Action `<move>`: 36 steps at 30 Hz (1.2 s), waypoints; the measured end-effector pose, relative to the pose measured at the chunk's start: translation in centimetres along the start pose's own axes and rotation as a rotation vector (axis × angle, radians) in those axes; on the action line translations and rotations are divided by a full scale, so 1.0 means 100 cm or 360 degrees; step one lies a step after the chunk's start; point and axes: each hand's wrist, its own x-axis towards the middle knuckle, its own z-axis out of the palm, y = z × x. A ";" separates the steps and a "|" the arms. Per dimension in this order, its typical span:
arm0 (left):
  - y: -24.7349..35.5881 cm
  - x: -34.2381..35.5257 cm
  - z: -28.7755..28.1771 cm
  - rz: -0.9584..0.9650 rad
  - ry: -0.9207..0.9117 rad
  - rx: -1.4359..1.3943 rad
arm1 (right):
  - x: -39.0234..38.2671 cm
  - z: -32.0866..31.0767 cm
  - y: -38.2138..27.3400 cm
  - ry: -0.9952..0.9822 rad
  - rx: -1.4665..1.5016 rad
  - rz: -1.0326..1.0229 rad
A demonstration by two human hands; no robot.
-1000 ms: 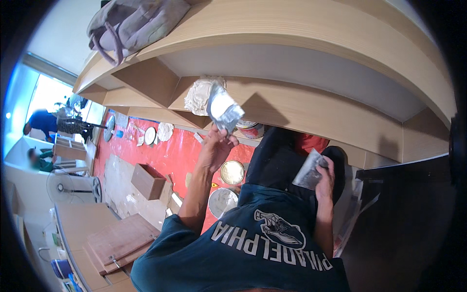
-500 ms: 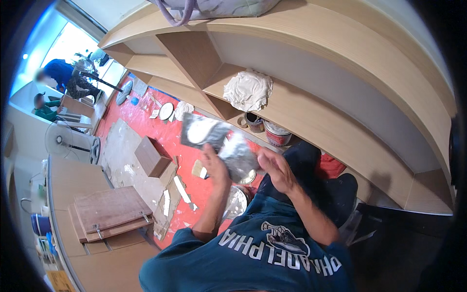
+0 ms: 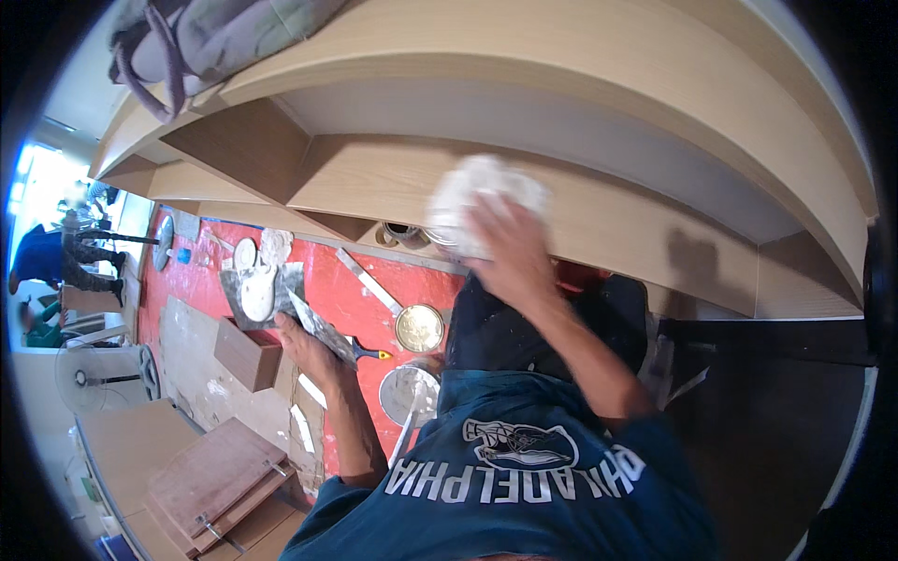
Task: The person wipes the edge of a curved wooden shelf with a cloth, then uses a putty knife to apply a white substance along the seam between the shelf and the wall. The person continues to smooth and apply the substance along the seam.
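In my left hand (image 3: 318,360) is a flat metal plate (image 3: 292,280) with a lump of white paste (image 3: 257,292) on it. A wide scraper blade (image 3: 323,329) lies across the same hand, overlapping the plate. My right hand (image 3: 514,251) is at the low wooden shelf, its fingers curled onto a bunched white cloth (image 3: 482,182). Motion smears both the cloth and these fingers. Below my left hand a yellow and black tool handle (image 3: 374,353) shows on the floor. Closer to me stands a bucket (image 3: 385,397) smeared with pale paste, a long pale tool leaning in it.
A curved wooden shelf unit (image 3: 617,220) spans the far side, with a bag (image 3: 224,42) on top. Red sheeting (image 3: 323,266) covers the floor, bearing a round lid (image 3: 419,327) and a wooden box (image 3: 248,353). Wooden panels (image 3: 210,477), a fan (image 3: 89,379) and two people are at left.
My right hand has left the scraper and reached up to the white cloth on the shelf. My left hand has moved left with plate and scraper. The view has turned, shifting the room leftward.
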 end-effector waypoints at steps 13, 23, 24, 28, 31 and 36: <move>-0.021 -0.016 0.053 -0.0163 -0.0242 -0.0080 | -0.065 -0.049 0.035 0.0048 -0.0379 0.0252; -0.010 -0.032 0.053 -0.0174 -0.0244 -0.0045 | -0.069 -0.130 0.099 -0.0258 -0.0440 -0.0284; -0.019 -0.033 0.048 -0.0188 -0.0259 -0.0038 | -0.069 -0.129 0.101 -0.0177 -0.0364 -0.0350; -0.033 -0.032 0.059 -0.0193 -0.0301 -0.0022 | -0.037 -0.096 0.071 -0.0430 -0.0340 -0.0268; -0.023 -0.036 0.067 -0.0139 -0.0248 -0.0002 | -0.051 -0.117 0.094 -0.0486 -0.0362 -0.0388; -0.024 -0.037 0.072 -0.0230 -0.0256 -0.0046 | -0.038 -0.118 0.077 -0.0453 -0.0138 -0.0412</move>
